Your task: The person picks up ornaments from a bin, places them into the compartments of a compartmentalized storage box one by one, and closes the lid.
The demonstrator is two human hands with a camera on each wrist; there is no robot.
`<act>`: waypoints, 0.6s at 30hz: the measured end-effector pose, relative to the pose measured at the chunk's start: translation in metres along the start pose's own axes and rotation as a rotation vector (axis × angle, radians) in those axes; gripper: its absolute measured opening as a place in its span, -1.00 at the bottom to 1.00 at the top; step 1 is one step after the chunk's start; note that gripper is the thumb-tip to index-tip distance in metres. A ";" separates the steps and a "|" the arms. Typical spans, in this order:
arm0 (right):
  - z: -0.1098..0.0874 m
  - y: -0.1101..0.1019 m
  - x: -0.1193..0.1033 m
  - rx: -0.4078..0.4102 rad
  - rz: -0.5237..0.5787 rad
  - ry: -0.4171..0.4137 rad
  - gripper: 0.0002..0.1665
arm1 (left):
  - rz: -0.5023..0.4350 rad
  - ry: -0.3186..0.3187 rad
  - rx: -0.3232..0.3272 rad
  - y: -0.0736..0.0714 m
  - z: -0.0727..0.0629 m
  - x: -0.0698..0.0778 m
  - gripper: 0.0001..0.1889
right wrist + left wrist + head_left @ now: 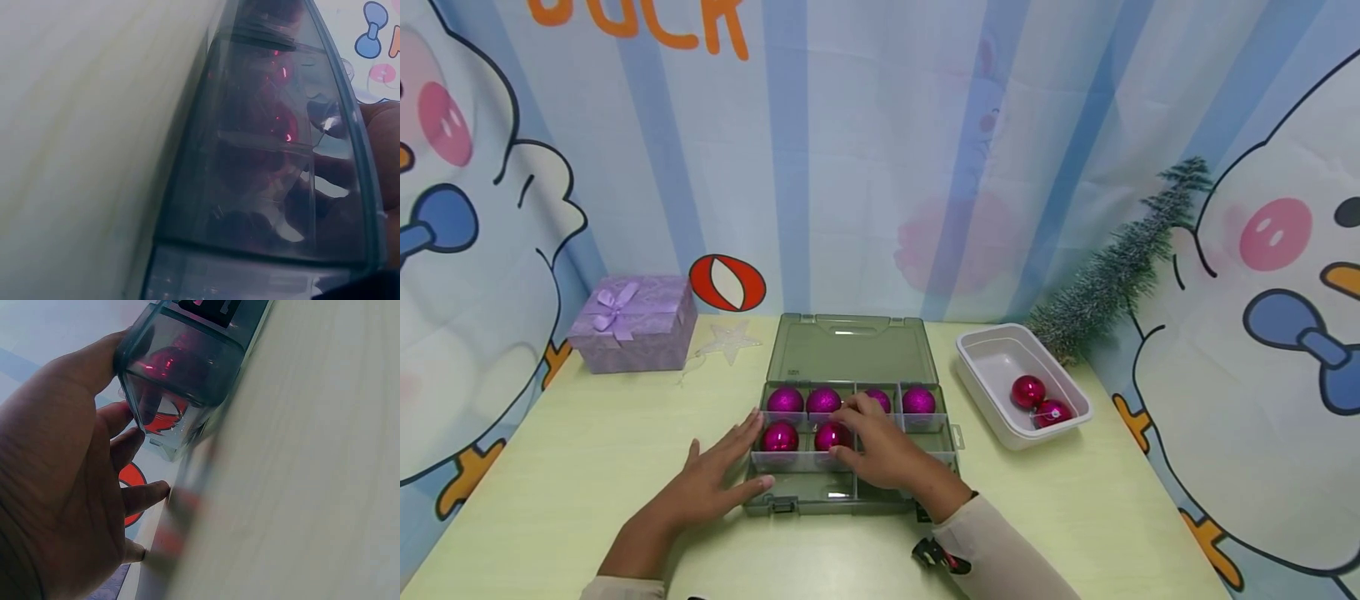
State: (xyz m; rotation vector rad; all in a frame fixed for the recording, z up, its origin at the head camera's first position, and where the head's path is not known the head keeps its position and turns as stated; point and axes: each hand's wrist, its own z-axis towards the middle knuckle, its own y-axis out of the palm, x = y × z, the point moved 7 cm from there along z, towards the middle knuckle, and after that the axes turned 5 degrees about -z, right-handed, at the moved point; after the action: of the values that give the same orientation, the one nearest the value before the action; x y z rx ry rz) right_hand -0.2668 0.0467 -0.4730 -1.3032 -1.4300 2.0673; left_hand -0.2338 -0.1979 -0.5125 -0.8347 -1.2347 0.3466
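Observation:
A smoky clear compartment box (812,506) lies with its lid (850,354) folded back. Purple glitter baubles (786,400) fill its back row. Two shiny red baubles sit in the middle row, at the left. My right hand (883,446) reaches over the box and pinches the second shiny red bauble (831,435) between thumb and fingers. My left hand (718,475) touches the left side of the box with fairly straight, spread fingers. In the left wrist view that hand (75,462) is against the box corner. Box walls partly veil the right fingers in the right wrist view.
Right of the box stands a white plastic tub (988,400) with two shiny red baubles (1028,391). Behind it leans a small frosted tree (1112,275). At the back left are a purple gift box (640,333) with a bow and a pale star (730,340).

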 end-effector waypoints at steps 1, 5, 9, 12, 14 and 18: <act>0.000 0.000 0.000 -0.001 0.004 0.000 -0.47 | 0.001 0.001 0.001 0.000 0.000 0.000 -0.03; 0.000 -0.002 0.000 -0.007 0.018 0.001 -0.46 | 0.004 0.003 0.001 0.000 0.000 0.000 -0.03; -0.001 -0.004 0.001 -0.005 0.045 -0.007 -0.45 | 0.006 0.003 0.001 0.000 0.001 0.000 -0.02; -0.003 -0.008 0.002 0.003 0.084 -0.019 -0.47 | 0.001 0.002 0.000 0.000 0.001 0.000 -0.03; -0.005 -0.012 0.003 0.013 0.112 -0.024 -0.48 | -0.004 0.000 -0.001 0.001 0.001 -0.002 -0.03; -0.010 -0.023 0.006 0.055 0.155 -0.037 -0.49 | -0.016 -0.004 -0.003 0.003 0.001 -0.004 -0.04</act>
State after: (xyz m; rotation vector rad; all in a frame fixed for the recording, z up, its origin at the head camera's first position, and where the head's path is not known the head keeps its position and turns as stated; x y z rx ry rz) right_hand -0.2677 0.0670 -0.4574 -1.4006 -1.3153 2.2240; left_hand -0.2351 -0.1982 -0.5172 -0.8263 -1.2448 0.3338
